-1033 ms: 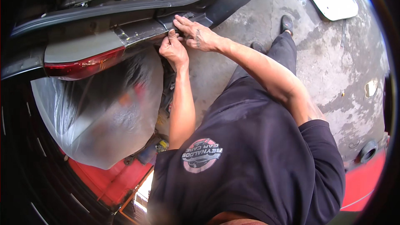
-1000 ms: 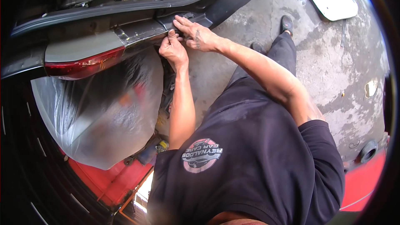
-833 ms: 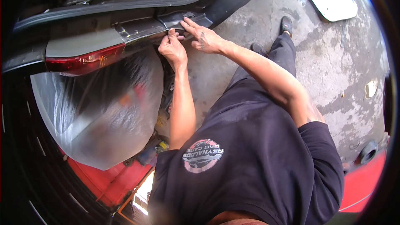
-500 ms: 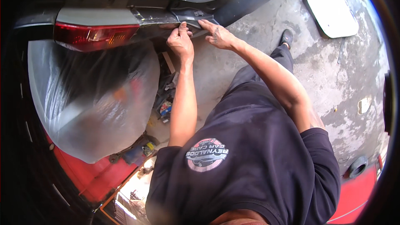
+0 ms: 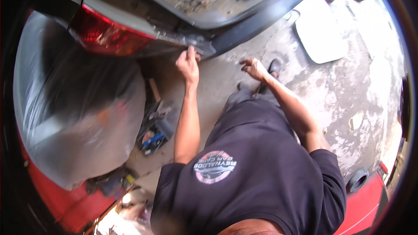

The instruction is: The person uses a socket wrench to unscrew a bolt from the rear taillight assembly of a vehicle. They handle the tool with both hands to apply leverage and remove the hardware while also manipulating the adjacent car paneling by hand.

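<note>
My left hand is at the corner of the grey-black vehicle body, its fingers closed on the edge of a dark trim piece beside the red tail light. My right hand hangs in the air to the right, off the body, its fingers loosely bent and apart with nothing visible in them. Above both runs a black rubber seal round an opening with debris inside.
Clouded plastic sheeting hangs over a red vehicle at left. An open toolbox lies below it. A white panel lies on the concrete floor. A black ring is at lower right, near red bodywork.
My right hand has come away from the trim and moved right and down. My left hand stays at the trim. The view has turned, so the vehicle and floor appear shifted.
</note>
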A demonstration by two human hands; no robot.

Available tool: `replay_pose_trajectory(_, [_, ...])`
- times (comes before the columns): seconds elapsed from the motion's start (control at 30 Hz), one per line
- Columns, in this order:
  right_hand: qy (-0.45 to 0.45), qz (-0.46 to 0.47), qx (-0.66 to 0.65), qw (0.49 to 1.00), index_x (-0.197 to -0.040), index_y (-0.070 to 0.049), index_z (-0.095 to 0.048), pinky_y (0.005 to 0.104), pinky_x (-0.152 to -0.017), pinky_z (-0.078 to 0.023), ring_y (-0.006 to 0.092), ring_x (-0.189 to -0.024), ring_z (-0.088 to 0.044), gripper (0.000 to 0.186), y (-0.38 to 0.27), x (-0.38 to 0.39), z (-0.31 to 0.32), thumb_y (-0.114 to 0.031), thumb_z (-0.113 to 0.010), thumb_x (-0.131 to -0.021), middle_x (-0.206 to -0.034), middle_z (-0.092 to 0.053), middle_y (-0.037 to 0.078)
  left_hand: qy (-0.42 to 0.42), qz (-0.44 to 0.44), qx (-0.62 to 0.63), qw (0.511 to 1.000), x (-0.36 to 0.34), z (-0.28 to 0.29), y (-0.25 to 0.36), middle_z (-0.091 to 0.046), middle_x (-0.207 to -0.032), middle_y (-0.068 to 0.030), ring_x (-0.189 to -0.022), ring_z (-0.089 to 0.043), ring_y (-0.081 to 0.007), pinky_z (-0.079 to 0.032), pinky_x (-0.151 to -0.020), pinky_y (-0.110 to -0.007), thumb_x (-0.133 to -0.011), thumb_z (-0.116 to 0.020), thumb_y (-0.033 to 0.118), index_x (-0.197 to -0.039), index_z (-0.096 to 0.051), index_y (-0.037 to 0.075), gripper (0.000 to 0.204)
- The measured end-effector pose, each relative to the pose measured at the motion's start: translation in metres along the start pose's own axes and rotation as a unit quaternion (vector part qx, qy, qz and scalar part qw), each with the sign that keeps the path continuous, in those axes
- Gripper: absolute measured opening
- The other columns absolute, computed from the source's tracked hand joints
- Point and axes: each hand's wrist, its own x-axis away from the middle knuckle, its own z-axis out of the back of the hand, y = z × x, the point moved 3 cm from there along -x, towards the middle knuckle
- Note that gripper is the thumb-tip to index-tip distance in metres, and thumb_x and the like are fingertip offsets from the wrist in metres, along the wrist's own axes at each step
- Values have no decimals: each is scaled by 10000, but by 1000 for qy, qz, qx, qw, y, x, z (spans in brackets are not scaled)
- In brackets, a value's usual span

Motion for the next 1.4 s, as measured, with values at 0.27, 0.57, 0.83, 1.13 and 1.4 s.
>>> replay_pose_trajectory(0.27, [99, -96, -71, 988, -1130, 53, -678, 301, -613, -521, 144, -652, -628, 305, 41, 15, 97, -128, -554, -918, -778, -695, 110, -165, -5, 41, 985, 38, -102, 26, -644, -628, -64, -582, -603, -117, -464, -554, -303, -969, -658, 213, -782, -667, 5, 280])
replay_pose_trajectory(0.57, [179, -103, -120, 971, -1124, -9, -687, 388, -790, -544, 302, -825, -714, 314, 50, -114, 224, -77, -580, -837, -860, -719, 181, -151, 10, -29, 988, -77, -222, 39, -704, -905, -168, -732, -678, -274, -534, -697, -379, -935, -634, 108, -1034, -691, -3, 159])
replay_pose_trajectory(0.83, [304, 48, 18, 951, -1107, -14, -695, 378, -765, -529, 325, -791, -684, 309, 33, -278, 412, -122, -574, -844, -841, -694, 180, -115, -163, -216, 956, -243, -346, 41, -539, -1314, -207, -1129, -598, -359, -491, -939, -415, -920, -630, 75, -1243, -615, -16, 336])
replay_pose_trajectory(1.13, [303, 60, 324, 894, -1100, -42, -679, 518, -754, -534, 447, -856, -674, 292, 41, -429, 556, -201, -554, -889, -852, -689, 262, -161, -101, -286, 939, -271, -377, 19, -568, -1135, -180, -1030, -585, -394, -479, -863, -453, -861, -653, -14, -1058, -632, -14, 198])
replay_pose_trajectory(1.4, [265, 94, 343, 896, -1062, -134, -633, 502, -785, -538, 410, -959, -660, 228, 63, -478, 536, -217, -588, -854, -976, -685, 199, -107, -70, -301, 945, -270, -360, 18, -582, -1046, -187, -983, -588, -407, -481, -840, -461, -854, -639, -17, -1029, -625, -22, 175])
